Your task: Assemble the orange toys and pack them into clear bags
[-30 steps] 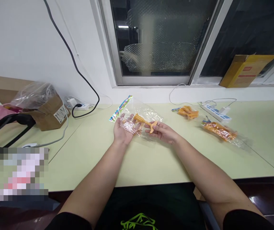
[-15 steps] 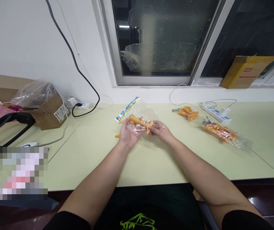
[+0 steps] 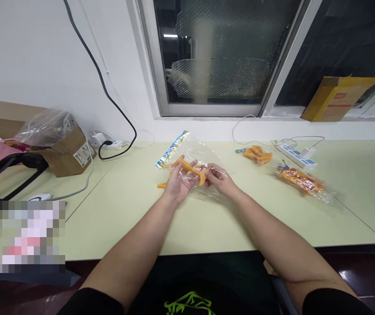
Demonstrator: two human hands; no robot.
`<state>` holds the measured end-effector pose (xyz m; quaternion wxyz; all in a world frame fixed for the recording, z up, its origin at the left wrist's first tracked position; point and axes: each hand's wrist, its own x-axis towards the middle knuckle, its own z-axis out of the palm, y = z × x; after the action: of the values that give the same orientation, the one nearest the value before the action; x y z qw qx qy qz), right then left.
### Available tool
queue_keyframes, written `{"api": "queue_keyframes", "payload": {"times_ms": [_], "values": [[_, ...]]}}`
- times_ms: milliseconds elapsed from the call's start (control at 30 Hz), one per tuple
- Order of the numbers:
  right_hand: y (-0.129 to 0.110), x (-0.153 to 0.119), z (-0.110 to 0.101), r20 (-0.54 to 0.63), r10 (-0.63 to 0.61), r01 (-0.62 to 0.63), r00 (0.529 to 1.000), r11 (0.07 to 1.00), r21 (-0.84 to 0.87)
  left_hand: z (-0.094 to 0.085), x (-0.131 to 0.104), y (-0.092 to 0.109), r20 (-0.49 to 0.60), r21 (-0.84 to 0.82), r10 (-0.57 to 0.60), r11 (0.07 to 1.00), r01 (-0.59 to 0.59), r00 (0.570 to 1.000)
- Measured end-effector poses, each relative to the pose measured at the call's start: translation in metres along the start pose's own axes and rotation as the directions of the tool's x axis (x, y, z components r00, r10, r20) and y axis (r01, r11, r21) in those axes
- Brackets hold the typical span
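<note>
Both of my hands meet over the middle of the table. An orange plastic toy piece (image 3: 190, 168), with a ridged thick end and a flat flared end, lies between them. My left hand (image 3: 178, 186) is palm up, with its fingers and thumb curled round the ridged end. At the flared end, my right hand (image 3: 218, 178) pinches the same piece. A clear plastic bag (image 3: 200, 148) with a colourful printed header (image 3: 172, 148) lies under and around the hands; I cannot tell if the piece is inside it. Another orange piece (image 3: 161, 186) pokes out beside my left wrist.
Two bagged sets of orange pieces, one smaller (image 3: 258, 154) and one larger (image 3: 302, 180), lie to the right. Behind them is a white power strip (image 3: 295, 156) with cables. At left stand an opened cardboard box (image 3: 66, 153), a black frame (image 3: 26, 162) and a pixelated area.
The orange toy piece has turned slightly in my hands, its flared end now facing differently. My right fingers have shifted a little, and the bag's header has slid slightly left.
</note>
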<state>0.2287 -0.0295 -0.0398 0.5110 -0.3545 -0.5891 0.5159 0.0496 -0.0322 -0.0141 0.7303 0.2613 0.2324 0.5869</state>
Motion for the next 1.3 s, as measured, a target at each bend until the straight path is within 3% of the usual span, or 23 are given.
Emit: {"api": "queue_keyframes", "payload": {"times_ms": [333,467,600,833,1100,1300], "values": [[-0.010,-0.003,-0.018,-0.029,-0.042,0.031,0.999,0.953,-0.302,0.000,0.002,0.012,-0.035,-0.005,-0.006,1.000,0.006,0.999],[-0.009,-0.005,-0.013,-0.007,-0.009,0.007,1.000,0.975,-0.223,-0.003,0.004,0.010,-0.027,-0.016,0.002,1.000,-0.002,1.000],[-0.001,-0.005,0.000,0.091,0.004,0.010,0.996,0.988,-0.151,-0.001,0.004,0.009,-0.049,-0.044,0.006,0.999,-0.008,0.999],[0.001,-0.006,0.008,0.057,-0.098,0.112,0.994,0.931,-0.347,-0.002,0.005,0.001,-0.061,-0.067,0.009,0.998,-0.013,0.998],[0.004,-0.007,0.015,0.074,-0.030,0.053,0.997,0.939,-0.341,0.003,-0.002,-0.013,0.017,0.041,-0.012,0.999,0.012,1.000],[0.004,-0.010,0.014,0.063,-0.179,0.190,0.982,0.935,-0.299,0.005,-0.001,-0.010,-0.033,-0.001,-0.031,1.000,0.031,0.999]]}}
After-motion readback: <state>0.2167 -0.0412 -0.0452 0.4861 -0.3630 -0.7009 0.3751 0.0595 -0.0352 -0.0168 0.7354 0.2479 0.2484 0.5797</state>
